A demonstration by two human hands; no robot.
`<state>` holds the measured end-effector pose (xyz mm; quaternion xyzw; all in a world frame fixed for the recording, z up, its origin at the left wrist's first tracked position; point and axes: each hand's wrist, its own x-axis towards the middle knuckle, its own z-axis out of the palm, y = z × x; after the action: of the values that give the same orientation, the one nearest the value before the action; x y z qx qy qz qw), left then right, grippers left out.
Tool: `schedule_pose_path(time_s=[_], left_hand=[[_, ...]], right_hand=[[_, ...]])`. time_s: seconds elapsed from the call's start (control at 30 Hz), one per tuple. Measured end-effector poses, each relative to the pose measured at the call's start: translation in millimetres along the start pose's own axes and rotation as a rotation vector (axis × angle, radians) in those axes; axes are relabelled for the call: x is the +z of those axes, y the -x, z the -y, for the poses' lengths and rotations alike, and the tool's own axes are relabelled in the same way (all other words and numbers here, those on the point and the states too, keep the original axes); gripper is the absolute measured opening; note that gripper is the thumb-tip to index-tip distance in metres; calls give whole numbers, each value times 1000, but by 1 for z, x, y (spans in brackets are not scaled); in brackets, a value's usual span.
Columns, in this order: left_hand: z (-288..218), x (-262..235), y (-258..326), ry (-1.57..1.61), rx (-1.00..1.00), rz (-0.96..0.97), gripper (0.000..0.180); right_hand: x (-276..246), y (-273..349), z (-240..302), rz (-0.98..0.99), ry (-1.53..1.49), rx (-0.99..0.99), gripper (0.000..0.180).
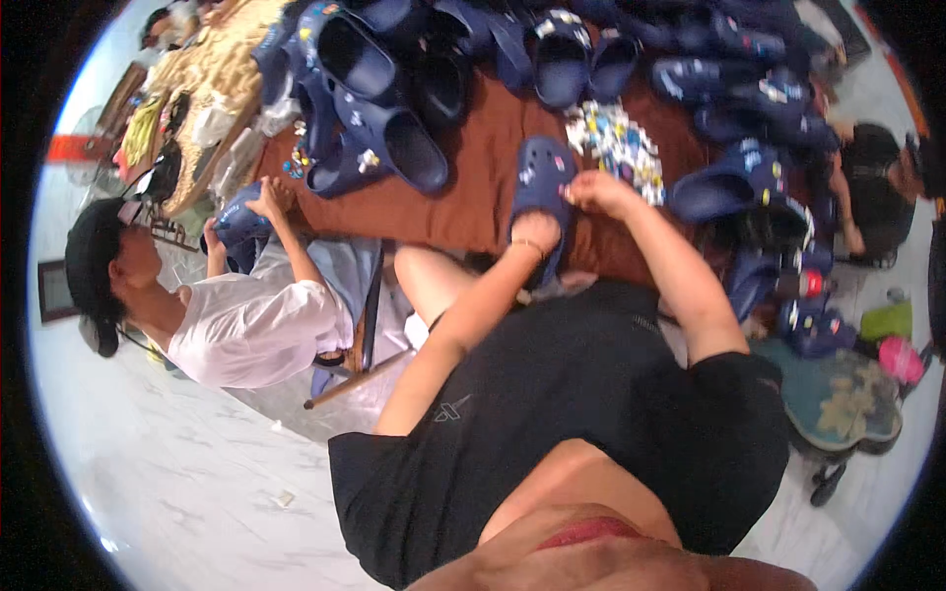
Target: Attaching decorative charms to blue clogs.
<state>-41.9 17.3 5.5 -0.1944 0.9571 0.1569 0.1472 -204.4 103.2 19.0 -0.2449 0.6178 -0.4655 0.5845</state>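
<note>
Navy clog (542,167) is held at the near edge of a brown-covered tabletop (463,202), its toe pointed away from the body and its heel end turned toward it; whether the sole is resting on the cover cannot be told. Small charms are fixed on its upper, among round holes. The left hand (535,229) is pushed into the foot opening, a thin band being worn at the wrist; its fingers are hidden by the upper, so whether they are spread or curled cannot be told. At the right side of the upper, the thumb and fingertips of the right hand (601,193) are pressed together; what is pinched between them is too small to be made out. Just beyond this hand, a heap of loose charms (623,148), mostly white with some yellow and blue, is spread on the tabletop. A pile of navy clogs (409,148) is stacked to the left, and more footwear (724,187) of the same kind is crowded to the right. Farther left, another clog (239,222) is held by a co-worker (261,330), by whom a white top and a dark cap are worn
</note>
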Motion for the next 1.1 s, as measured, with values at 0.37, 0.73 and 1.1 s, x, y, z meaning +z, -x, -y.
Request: schedule_pose_path(time_s=[0.37,0.73,1.1], left_hand=[[-9,-7,1,43,-59,30,30],[-9,6,-1,61,-23,28,31],[-7,4,4,152,-14,-85,27]], right_hand=[[-5,15,-9,-200,-175,18,12],[8,-7,-7,-206,427,-21,27],[13,-7,8,-397,667,39,42]])
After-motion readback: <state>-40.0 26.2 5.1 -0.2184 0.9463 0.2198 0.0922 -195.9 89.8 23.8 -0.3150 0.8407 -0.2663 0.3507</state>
